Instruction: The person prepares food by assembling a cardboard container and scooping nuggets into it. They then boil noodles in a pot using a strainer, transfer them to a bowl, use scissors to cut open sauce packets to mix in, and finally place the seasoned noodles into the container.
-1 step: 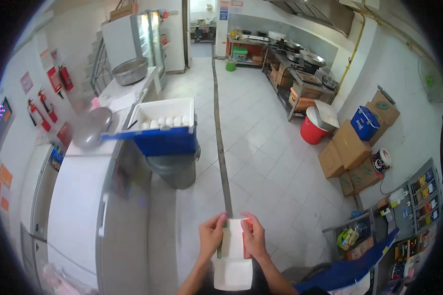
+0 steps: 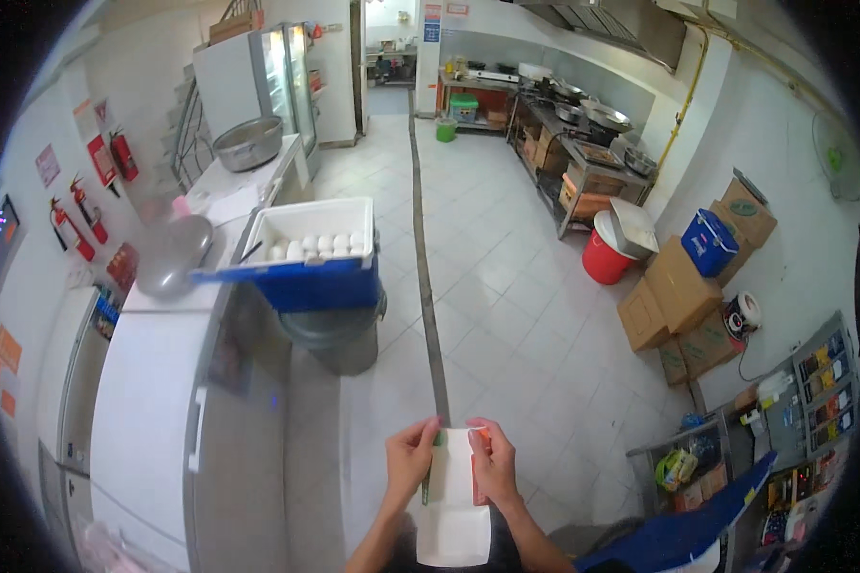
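- A white paper box (image 2: 454, 511) sits low in the middle of the view, held up over the pale tiled floor; it is open; its flat lid stands up and away from the person; its bottom part is a shallow white tray, nearest the body
- The lid has a thin green strip down its left side and an orange-red strip down its right side
- The top edge of the lid is pinched at both corners; the inside looks bare and white

Matt white paper box (image 2: 454, 511), glossy tiled floor (image 2: 506, 286)
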Motion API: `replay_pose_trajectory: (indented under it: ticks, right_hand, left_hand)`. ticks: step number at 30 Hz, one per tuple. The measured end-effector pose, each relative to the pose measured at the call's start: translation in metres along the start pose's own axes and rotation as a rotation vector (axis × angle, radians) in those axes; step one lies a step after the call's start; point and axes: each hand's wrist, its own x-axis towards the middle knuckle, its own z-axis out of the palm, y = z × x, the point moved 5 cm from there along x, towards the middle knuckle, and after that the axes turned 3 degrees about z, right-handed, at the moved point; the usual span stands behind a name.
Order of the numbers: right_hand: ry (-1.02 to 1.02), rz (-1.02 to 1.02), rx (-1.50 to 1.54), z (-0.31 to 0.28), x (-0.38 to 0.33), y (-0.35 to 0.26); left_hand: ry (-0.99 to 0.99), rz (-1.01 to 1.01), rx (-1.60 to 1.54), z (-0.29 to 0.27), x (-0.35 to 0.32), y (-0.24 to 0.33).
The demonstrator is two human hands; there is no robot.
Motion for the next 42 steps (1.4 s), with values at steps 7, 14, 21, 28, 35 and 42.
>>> replay_pose_trajectory:
  ticks: [7, 14, 21, 28, 35, 42]
  right_hand:
    - [0.106, -0.037, -0.033, 0.013, 0.237, 0.023]
    - [-0.272, 0.087, -0.109, -0.010, 0.454, -0.021]
    - [0.436, -0.662, -0.823, -0.028, 0.637, -0.047]
    - [0.248, -0.130, -0.168, -0.003, 0.859, -0.006]
    - [0.341, -0.034, -0.002, -0.041, 1.068, -0.009]
    - [0.327, -0.101, -0.059, -0.058, 1.293, 0.003]
  left_hand:
    - [-0.225, 0.152, 0.264, 0.031, 0.213, 0.032]
    - [0.019, 0.036, 0.171, 0.074, 0.404, 0.098]
    - [0.034, 0.159, 0.008, 0.151, 0.614, 0.120]
    - [-0.171, 0.331, -0.103, 0.236, 0.847, 0.148]
    - [-0.365, 0.185, -0.256, 0.307, 1.040, 0.198]
    - [-0.198, 0.007, -0.229, 0.398, 1.242, 0.198]
